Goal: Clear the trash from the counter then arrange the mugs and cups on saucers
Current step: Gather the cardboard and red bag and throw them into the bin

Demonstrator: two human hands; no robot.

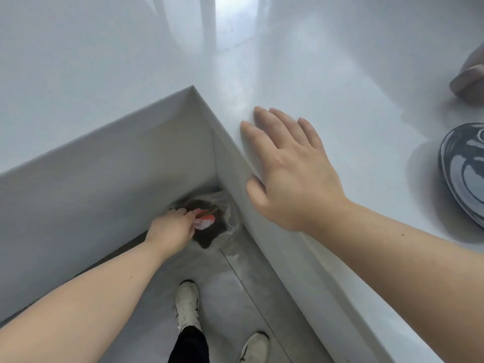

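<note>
My left hand (171, 227) reaches down below the counter and is closed on a bundle of trash (205, 218), a pink and white wrapper with a thin brown stick. The trash hangs over the mouth of a bin lined with a clear bag (225, 213), tucked in the floor corner under the counter. My right hand (288, 166) lies flat on the white counter (340, 74) near its inner corner, fingers spread, holding nothing. A blue-grey saucer (463, 174) lies at the right edge. A beige mug (468, 77) is partly cut off at the far right.
The white counter forms an L around me, with its inner corner (193, 86) ahead. My two white shoes (187, 305) stand on the grey tiled floor (230, 297) below.
</note>
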